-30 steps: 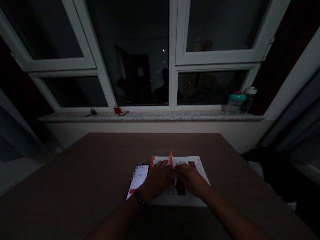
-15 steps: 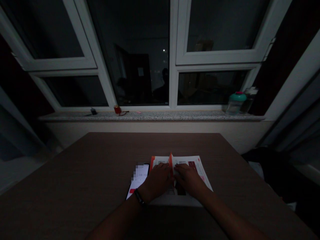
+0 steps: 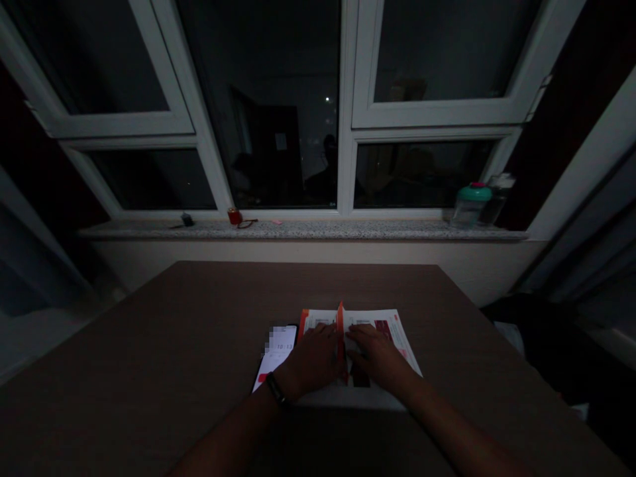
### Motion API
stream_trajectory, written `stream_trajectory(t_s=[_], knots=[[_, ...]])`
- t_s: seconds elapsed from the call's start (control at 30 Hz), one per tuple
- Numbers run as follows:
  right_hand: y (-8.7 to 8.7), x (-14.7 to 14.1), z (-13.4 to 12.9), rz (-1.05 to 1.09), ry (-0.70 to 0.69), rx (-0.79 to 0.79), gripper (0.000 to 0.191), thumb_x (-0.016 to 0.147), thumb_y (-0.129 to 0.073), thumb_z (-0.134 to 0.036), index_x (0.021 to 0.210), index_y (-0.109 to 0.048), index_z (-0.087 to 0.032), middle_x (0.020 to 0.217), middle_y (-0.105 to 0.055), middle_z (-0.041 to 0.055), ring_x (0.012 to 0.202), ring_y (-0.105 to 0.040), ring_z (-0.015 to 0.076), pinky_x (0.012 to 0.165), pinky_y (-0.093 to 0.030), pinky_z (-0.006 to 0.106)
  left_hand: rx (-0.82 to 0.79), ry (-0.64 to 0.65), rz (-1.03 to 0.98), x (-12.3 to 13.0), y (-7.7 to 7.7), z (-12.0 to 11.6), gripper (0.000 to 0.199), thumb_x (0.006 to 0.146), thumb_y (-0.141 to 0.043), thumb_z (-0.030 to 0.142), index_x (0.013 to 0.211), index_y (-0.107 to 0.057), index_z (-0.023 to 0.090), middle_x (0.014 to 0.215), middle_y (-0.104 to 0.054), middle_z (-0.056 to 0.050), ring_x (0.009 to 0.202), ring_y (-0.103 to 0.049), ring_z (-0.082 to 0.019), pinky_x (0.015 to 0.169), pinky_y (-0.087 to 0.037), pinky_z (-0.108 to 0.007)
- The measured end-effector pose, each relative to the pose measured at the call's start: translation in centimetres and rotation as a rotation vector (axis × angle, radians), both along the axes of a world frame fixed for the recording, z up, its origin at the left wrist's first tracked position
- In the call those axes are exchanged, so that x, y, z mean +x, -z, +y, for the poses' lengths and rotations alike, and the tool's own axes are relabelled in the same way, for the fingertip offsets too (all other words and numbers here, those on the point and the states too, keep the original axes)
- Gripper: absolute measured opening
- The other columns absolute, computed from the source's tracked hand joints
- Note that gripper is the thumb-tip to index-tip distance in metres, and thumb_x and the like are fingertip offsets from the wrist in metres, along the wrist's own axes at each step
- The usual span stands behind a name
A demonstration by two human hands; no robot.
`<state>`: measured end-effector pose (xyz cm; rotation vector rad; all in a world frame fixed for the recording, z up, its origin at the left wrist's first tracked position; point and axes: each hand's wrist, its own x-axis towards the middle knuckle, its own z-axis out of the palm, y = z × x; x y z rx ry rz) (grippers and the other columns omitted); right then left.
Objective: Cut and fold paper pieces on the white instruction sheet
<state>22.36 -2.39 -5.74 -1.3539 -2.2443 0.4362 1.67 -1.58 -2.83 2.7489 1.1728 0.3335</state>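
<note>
Orange-edged and white, an open booklet (image 3: 358, 319) lies on a brown table (image 3: 149, 358), with one orange page (image 3: 340, 338) standing up near its middle, between the person's two hands. The left hand (image 3: 313, 361) rests on the left side of the booklet and the right hand (image 3: 378, 358) on the right side, each just beside that raised page. The fingers (image 3: 358, 339) look flat and loose rather than clenched, spread over the paper, but in this dim light I cannot tell whether any of them is pinching the page.

A phone (image 3: 275, 354) with a lit screen lies just left of the booklet, near the left wrist and its dark band (image 3: 275, 389).

Beyond the table, a speckled stone windowsill (image 3: 298, 230) runs below a white-framed window (image 3: 348, 112). A clear bottle with a teal lid (image 3: 468, 209) and a second bottle (image 3: 497, 202) stand at its right end. Toward its left end sit a small red container (image 3: 234, 216) and a small dark object (image 3: 187, 220).
</note>
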Motion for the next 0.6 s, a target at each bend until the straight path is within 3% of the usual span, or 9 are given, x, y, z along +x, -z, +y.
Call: stream_trajectory(t_s=[0.43,0.6], knots=[[-0.4,0.3,-0.4,-0.04,-0.06,-0.003,0.046,0.089,-0.059,-0.02,0.135,-0.059,-0.018,0.14,-0.054,0.0142,0.129,-0.048,0.0273,0.111,-0.038,0.043,-0.008,0.017,-0.006,-0.2,0.3,-0.1,0.05,0.09,-0.067,0.035,0.134,-0.048,0.02,0.141,-0.05,-0.012,0.131,-0.044,-0.03,0.111,-0.035,-0.046],[-1.0,0.0,-0.7,-0.07,-0.082,0.019,0.043,0.089,-0.058,-0.016,0.132,-0.06,-0.023,0.126,-0.059,0.0118,0.119,-0.051,0.0281,0.103,-0.043,0.043,-0.017,0.024,-0.01,0.0,-0.1,-0.2,0.038,0.091,-0.066,0.034,0.124,-0.053,0.019,0.127,-0.056,-0.01,0.119,-0.051,-0.028,0.103,-0.041,-0.042]])
